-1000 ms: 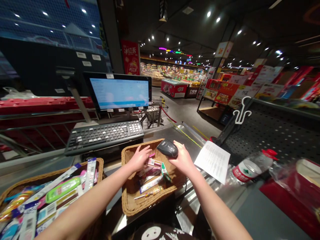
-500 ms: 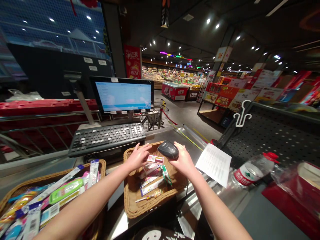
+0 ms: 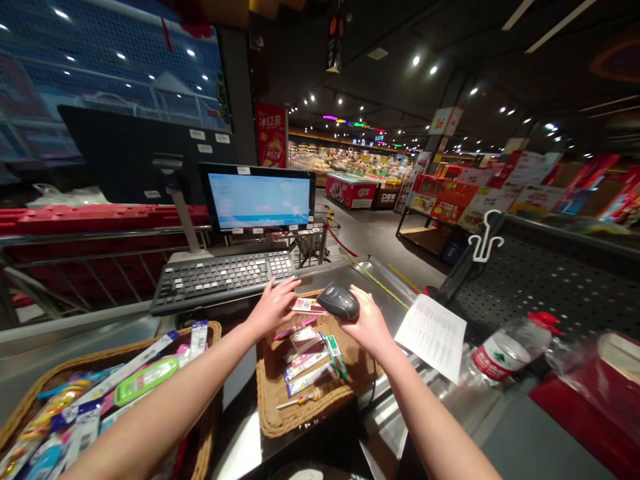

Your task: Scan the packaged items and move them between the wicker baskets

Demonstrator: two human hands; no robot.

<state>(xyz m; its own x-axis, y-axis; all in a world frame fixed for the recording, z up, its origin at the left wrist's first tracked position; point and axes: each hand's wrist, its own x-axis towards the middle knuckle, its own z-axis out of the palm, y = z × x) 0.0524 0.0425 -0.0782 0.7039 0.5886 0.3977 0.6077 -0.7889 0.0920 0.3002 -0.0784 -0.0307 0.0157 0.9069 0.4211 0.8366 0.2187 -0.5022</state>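
My right hand [image 3: 367,323] is wrapped round a black handheld barcode scanner [image 3: 339,301], its head pointing left over the basket. My left hand [image 3: 275,307] is at the far left rim of the wicker basket [image 3: 263,393], with a small flat barcoded packet [image 3: 309,305] at its thumb and lower fingers; its upper fingers stretch forward. The scanner's head is close to the packet's right end. Inside the basket lie a pink pen-like item [image 3: 295,328], a green-and-white packet [image 3: 334,350], several white-and-blue packets [image 3: 307,380] and a lollipop-like stick [image 3: 303,399].
Another wicker basket [image 3: 215,400], full of colourful packets, stands at the left. Behind are a keyboard [image 3: 225,277] and a lit monitor [image 3: 260,200]. To the right are a printed sheet [image 3: 433,337], a red-capped plastic bottle [image 3: 510,350] and a red box [image 3: 575,413].
My left hand and the barcoded packet have shifted away from me towards the basket's far rim, uncovering the pink item. The scanner stays in my right hand. The view has shifted slightly.
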